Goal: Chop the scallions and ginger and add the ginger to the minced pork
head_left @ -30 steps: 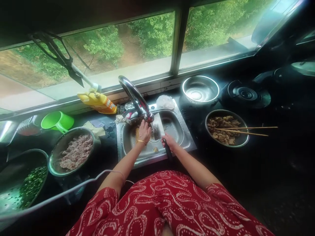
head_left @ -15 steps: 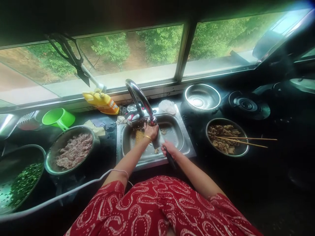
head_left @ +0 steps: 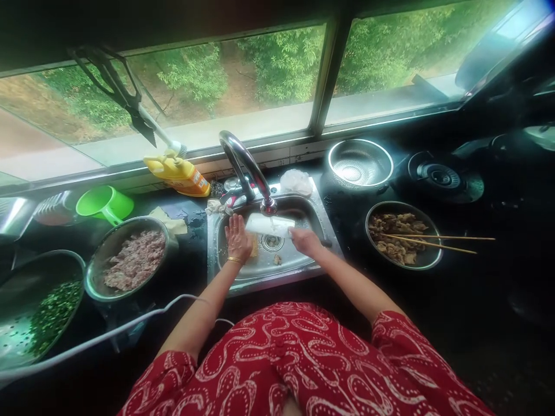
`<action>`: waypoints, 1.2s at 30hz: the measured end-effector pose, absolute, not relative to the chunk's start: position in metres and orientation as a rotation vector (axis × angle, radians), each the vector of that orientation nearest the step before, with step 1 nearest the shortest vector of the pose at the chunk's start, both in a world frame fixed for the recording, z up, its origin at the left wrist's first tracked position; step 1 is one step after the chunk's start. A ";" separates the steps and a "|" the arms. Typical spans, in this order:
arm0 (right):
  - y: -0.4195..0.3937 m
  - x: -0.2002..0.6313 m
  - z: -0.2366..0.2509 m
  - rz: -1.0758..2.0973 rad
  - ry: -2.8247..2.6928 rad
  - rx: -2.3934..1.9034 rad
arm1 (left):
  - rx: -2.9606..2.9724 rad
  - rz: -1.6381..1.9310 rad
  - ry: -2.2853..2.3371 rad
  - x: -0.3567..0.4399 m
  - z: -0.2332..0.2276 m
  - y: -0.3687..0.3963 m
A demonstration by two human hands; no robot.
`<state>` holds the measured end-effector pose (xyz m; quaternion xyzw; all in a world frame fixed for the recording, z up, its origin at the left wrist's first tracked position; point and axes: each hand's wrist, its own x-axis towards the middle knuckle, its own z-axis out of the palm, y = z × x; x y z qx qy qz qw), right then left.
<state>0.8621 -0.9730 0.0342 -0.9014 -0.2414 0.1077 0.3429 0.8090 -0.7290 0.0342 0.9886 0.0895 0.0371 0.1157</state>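
Note:
My right hand (head_left: 306,241) grips a kitchen knife (head_left: 271,224) by its dark handle, which sticks out to the right behind my fist. The wide pale blade lies almost level over the sink (head_left: 299,263), right under the faucet (head_left: 267,202), and water seems to run onto it. To the left of the blade's tip, my left hand (head_left: 239,240) is open with its fingers stretched and nothing in it. Below the blade, the drain (head_left: 273,242) and a small brownish scrap (head_left: 277,260) show on the sink floor. A yellowish sponge-like piece (head_left: 254,251) is partly hidden beside my left hand.
Left are a bowl of minced meat (head_left: 136,261), a pan of chopped greens (head_left: 56,315), a green scoop (head_left: 104,205) and a yellow bottle (head_left: 177,175). Right are a steel strainer (head_left: 361,163), a bowl of brown pieces (head_left: 401,237) with chopsticks (head_left: 451,237) and a stove burner (head_left: 442,176).
The knife has swung from pointing away to lying crosswise under the faucet. My left hand has come off the blade and moved left and nearer, fingers now straight.

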 end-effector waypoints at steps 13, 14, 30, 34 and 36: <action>-1.022 0.853 0.043 0.018 -0.757 -2.798 | 2.784 -0.355 -0.215 0.841 0.010 -0.765; -1.039 0.848 0.041 -0.012 -0.697 -2.851 | 2.795 -0.387 -0.100 0.841 0.005 -0.753; -1.151 0.722 -0.001 0.111 -0.128 -2.969 | 2.245 -0.861 0.344 0.828 -0.092 -0.800; -1.121 0.743 0.011 0.049 -0.016 -2.697 | 1.940 -0.669 0.335 0.860 -0.065 -0.791; -1.085 0.765 0.015 0.090 -0.019 -2.442 | 1.720 -0.505 0.316 0.878 -0.043 -0.788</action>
